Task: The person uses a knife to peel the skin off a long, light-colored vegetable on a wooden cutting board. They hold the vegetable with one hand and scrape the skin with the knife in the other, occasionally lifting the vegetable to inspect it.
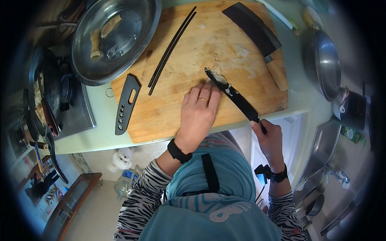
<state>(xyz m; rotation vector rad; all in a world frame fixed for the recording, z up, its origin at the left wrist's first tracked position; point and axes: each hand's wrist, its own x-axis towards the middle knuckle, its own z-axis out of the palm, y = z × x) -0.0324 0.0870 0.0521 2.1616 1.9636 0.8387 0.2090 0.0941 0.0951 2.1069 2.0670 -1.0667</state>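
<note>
My right hand (270,135) grips the handle of a black-bladed kitchen knife (241,102), with pale, sticky scraps clinging to its blade near the tip. Beside that blade my left hand (200,102) presses fingers down on the wooden cutting board (156,126); whether anything lies beneath them is hidden. Whitish residue (241,51) is smeared over the board. Black chopsticks (172,51) lie left of centre, a cleaver (253,30) at the upper right. A black knife sheath with holes (128,104) rests at the board's left edge. Two rolled pieces of food (95,43) sit in a metal basin (135,57).
On the left, a wok (51,81) with food and a spatula stands on the stove (81,111). A steel bowl (327,66) and a sink (319,150) are at right. A white dog (122,159) and a large water bottle (123,183) are on the floor.
</note>
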